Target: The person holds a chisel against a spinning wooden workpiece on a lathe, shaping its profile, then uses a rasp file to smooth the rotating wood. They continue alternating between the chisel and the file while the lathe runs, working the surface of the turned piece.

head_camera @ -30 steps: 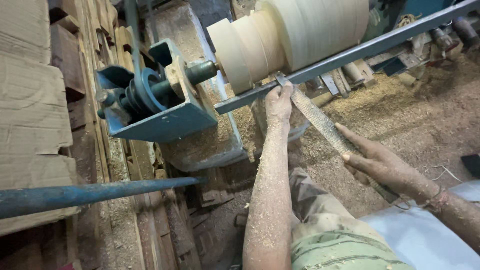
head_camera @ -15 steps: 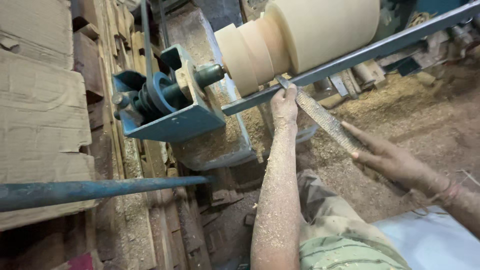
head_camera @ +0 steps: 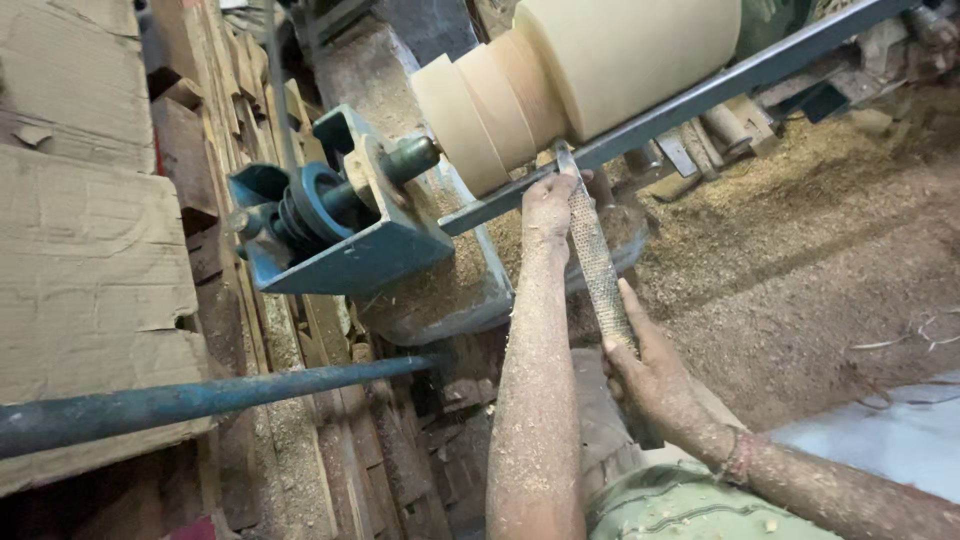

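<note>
Rasp (head_camera: pixel 597 262) runs diagonally mid-frame: left hand (head_camera: pixel 549 203) pinches its tip at the rail (head_camera: pixel 700 95) (under the wood (head_camera: pixel 590 70)), right hand (head_camera: pixel 655 375) grips its lower end.

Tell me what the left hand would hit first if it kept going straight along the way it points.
Likely the pale wooden workpiece: the left hand points up along the rasp, right at the metal tool rest bar. Depth is unclear.
</note>
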Demonstrator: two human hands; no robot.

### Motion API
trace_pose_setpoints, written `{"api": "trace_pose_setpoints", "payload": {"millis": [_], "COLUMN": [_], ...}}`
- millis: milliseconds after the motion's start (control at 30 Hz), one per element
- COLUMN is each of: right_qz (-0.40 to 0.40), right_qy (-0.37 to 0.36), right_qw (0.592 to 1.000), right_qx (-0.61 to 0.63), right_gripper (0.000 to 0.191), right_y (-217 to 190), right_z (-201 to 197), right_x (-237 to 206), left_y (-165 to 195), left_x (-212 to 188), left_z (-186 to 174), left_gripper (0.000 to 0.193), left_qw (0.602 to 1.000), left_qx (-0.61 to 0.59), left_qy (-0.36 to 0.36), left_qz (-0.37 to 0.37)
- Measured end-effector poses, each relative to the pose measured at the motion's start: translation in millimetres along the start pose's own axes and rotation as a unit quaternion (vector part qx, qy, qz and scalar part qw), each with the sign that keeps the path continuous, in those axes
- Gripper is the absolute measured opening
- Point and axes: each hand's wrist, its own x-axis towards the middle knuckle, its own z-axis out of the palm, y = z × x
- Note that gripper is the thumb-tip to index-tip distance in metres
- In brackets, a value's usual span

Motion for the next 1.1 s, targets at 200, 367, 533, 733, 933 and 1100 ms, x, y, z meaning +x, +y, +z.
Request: {"api": "trace_pose_setpoints", "payload": {"millis": [200, 367, 533, 733, 933, 1100], "right_qz": [0.077, -0.010, 0.062, 0.072, 0.103, 0.094], "right_qy": [-0.019, -0.064, -0.056, -0.089, -0.100, -0.126], "right_qw": [0.983, 0.971, 0.966, 0.947, 0.958, 0.934], "right_qx": [-0.163, -0.231, -0.243, -0.299, -0.250, -0.320], "right_gripper": [0.086, 0.087, 0.082, 0.085, 0.080, 0.078], "right_y": [-5, -20, -51, -68, -76, -76], "right_z": [-45, -85, -100, -117, -142, -150], "right_x": [8, 14, 11, 24, 42, 48], "left_y": [-6, -22, -18, -15, -17, -18], "left_x": [3, 3, 3, -3, -1, -3], "left_z": [12, 22, 31, 35, 41, 42], "left_gripper": [0.033, 0.036, 0.034, 0.032, 0.033, 0.029], "left_qw": [0.997, 0.990, 0.988, 0.987, 0.980, 0.982], "left_qx": [0.039, 0.059, 0.045, 0.020, 0.022, -0.034], "left_qy": [0.026, 0.091, 0.117, 0.131, 0.156, 0.146], "left_qz": [0.068, 0.093, 0.095, 0.095, 0.125, 0.117]}}
